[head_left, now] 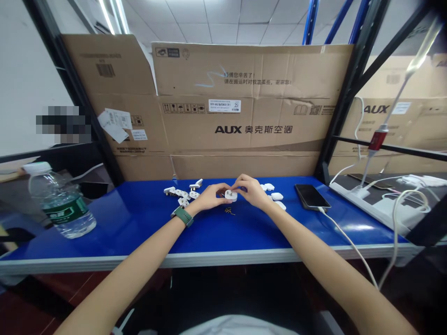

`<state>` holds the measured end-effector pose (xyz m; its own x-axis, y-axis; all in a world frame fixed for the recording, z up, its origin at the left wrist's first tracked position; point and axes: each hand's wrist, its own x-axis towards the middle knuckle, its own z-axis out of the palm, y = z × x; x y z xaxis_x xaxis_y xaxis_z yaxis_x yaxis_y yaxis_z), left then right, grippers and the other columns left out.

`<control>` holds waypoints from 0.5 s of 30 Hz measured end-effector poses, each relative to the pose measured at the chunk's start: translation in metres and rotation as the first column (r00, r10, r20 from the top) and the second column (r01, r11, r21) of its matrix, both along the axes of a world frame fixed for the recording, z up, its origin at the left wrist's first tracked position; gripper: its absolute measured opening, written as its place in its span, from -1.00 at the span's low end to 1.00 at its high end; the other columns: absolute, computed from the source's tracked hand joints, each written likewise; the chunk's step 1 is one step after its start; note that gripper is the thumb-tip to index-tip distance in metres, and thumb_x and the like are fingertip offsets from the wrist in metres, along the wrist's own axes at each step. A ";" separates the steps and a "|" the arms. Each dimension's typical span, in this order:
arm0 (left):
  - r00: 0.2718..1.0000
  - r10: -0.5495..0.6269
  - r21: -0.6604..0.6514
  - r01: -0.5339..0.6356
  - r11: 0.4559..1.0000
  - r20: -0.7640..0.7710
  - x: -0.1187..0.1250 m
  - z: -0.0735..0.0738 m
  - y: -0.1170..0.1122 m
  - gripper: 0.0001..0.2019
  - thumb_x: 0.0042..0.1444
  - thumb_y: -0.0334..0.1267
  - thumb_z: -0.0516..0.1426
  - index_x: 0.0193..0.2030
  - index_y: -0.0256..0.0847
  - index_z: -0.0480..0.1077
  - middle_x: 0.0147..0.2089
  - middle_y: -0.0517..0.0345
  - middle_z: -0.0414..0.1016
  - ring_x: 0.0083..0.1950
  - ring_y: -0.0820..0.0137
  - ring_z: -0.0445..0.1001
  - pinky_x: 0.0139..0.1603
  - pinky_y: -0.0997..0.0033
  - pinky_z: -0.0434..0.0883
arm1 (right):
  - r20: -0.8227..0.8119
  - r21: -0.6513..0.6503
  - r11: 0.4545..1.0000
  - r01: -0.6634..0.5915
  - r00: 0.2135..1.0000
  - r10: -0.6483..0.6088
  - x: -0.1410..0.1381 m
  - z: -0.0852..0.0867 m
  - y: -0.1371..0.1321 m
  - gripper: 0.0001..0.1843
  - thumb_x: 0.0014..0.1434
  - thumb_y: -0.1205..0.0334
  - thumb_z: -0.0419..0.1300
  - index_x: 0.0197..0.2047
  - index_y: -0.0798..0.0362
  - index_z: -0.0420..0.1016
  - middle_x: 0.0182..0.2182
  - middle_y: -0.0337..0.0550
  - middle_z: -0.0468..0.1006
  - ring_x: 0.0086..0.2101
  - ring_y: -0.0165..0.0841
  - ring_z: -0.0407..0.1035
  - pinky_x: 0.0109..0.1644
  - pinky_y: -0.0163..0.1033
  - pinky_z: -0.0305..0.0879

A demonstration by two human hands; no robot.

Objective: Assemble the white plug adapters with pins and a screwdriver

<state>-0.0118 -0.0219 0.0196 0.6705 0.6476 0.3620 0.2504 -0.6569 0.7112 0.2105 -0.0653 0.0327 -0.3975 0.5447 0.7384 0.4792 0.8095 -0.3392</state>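
Note:
Both hands meet over the middle of the blue table, pinching one small white plug part between them. My left hand, with a green watch on its wrist, grips it from the left. My right hand grips it from the right and above. Just below the part, small brass prongs lie on the table. A pile of white plug pieces with pins lies left of my hands. Several white shells lie behind my right hand.
A water bottle stands at the left. A black phone with a white cable lies on the right, beside a white power strip. Cardboard boxes wall off the back. Black shelf posts stand at both sides.

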 end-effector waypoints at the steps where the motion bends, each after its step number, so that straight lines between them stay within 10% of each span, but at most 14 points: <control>1: 1.000 -0.013 -0.017 0.013 1.000 0.004 0.000 0.000 0.000 -0.56 0.02 -0.12 0.37 0.01 -0.24 0.48 -0.07 0.06 0.60 -0.12 0.31 0.55 -0.02 0.32 0.47 | -0.007 -0.001 1.000 -0.007 1.000 0.007 0.000 0.001 0.000 -0.85 0.25 0.41 0.26 -0.21 0.01 0.66 -0.24 -0.11 0.49 -0.26 -0.34 0.42 -0.15 -0.24 0.36; 15: 0.995 -0.094 0.010 0.094 0.996 -0.037 -0.001 0.001 -0.001 -0.56 0.10 -0.09 0.33 0.07 -0.27 0.50 0.02 -0.01 0.60 -0.03 0.24 0.55 0.04 0.29 0.44 | -0.074 -0.161 0.986 -0.036 0.997 0.025 -0.001 0.005 -0.004 -0.82 0.21 0.45 0.25 -0.24 0.02 0.65 -0.23 -0.14 0.49 -0.24 -0.34 0.41 -0.12 -0.24 0.34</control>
<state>-0.0126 -0.0228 0.0208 0.7410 0.5770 0.3435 0.2130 -0.6871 0.6946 0.2095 -0.0694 0.0375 -0.3655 0.6480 0.6682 0.4249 0.7549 -0.4996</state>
